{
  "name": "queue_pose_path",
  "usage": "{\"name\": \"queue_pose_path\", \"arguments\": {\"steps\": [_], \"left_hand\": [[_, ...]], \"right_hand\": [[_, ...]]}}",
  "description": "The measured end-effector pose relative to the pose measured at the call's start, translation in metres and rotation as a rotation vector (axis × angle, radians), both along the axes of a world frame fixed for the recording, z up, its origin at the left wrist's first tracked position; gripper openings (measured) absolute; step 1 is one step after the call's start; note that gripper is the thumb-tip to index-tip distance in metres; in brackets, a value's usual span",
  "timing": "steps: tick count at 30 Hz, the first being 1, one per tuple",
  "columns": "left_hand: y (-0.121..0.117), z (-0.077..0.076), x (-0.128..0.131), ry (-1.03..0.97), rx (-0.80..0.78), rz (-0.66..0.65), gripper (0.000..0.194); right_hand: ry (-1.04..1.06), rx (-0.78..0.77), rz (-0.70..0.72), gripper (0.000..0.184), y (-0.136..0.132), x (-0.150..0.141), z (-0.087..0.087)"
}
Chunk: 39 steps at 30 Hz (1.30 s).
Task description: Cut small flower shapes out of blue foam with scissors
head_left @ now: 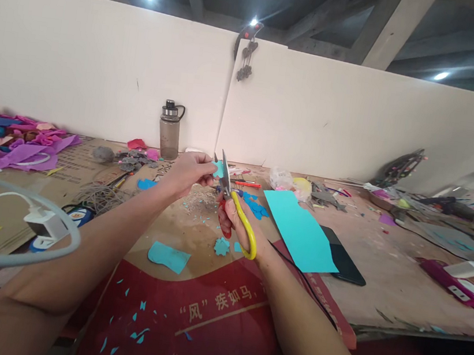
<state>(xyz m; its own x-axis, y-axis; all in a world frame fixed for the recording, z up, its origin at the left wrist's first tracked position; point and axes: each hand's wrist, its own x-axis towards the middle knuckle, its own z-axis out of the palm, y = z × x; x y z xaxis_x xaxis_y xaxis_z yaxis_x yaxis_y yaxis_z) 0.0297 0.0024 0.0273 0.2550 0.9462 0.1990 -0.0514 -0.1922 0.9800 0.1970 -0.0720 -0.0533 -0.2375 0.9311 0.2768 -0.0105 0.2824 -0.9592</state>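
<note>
My left hand [191, 173] pinches a small piece of turquoise paper [219, 169] between thumb and fingers. My right hand [234, 215] grips scissors [243, 225] that have a yellow handle and a red one. Their blades point up and are slightly parted, close against the held piece. Below the hands lies a scallop-edged turquoise flower cutout [222, 246], with a turquoise offcut [169, 257] to its left. Blue cutouts [254, 205] lie behind my right hand. A large turquoise sheet [300, 231] rests to the right, partly over a dark flat device [346, 259].
A grey water bottle [169, 133] stands by the white partition [103, 67]. Colourful fabric-like scraps [19, 140] are heaped at left. A white cable [10, 270] loops in the near left. Paper snippets lie on the red cardboard [183, 322]. A magenta power strip [458, 285] sits at right.
</note>
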Motion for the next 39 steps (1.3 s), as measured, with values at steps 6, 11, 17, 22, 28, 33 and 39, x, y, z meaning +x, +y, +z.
{"name": "queue_pose_path", "arguments": {"steps": [6,11,17,22,28,33,39], "left_hand": [[0.005,-0.002,-0.003,0.025,0.013,-0.001,0.018],[0.004,0.000,-0.003,0.033,0.004,0.007,0.021],[0.003,0.001,-0.003,0.032,-0.003,0.002,0.022],[0.004,0.001,-0.004,0.031,-0.004,-0.009,0.020],[0.004,0.002,-0.005,0.025,-0.013,-0.017,0.023],[0.005,0.000,-0.005,0.027,0.003,-0.022,0.023],[0.007,-0.002,-0.006,0.027,0.021,-0.026,0.022]], "right_hand": [[-0.020,-0.022,0.014,0.070,0.000,0.000,0.003],[-0.029,-0.010,0.023,0.068,-0.002,0.000,0.004],[-0.025,0.001,0.039,0.068,0.000,0.002,0.001],[-0.034,0.001,0.047,0.067,0.001,0.002,-0.002],[-0.020,0.000,0.088,0.066,0.004,0.004,-0.006],[-0.013,-0.011,0.088,0.066,0.001,0.003,-0.002],[-0.005,-0.020,0.057,0.068,-0.001,0.001,0.001]]}}
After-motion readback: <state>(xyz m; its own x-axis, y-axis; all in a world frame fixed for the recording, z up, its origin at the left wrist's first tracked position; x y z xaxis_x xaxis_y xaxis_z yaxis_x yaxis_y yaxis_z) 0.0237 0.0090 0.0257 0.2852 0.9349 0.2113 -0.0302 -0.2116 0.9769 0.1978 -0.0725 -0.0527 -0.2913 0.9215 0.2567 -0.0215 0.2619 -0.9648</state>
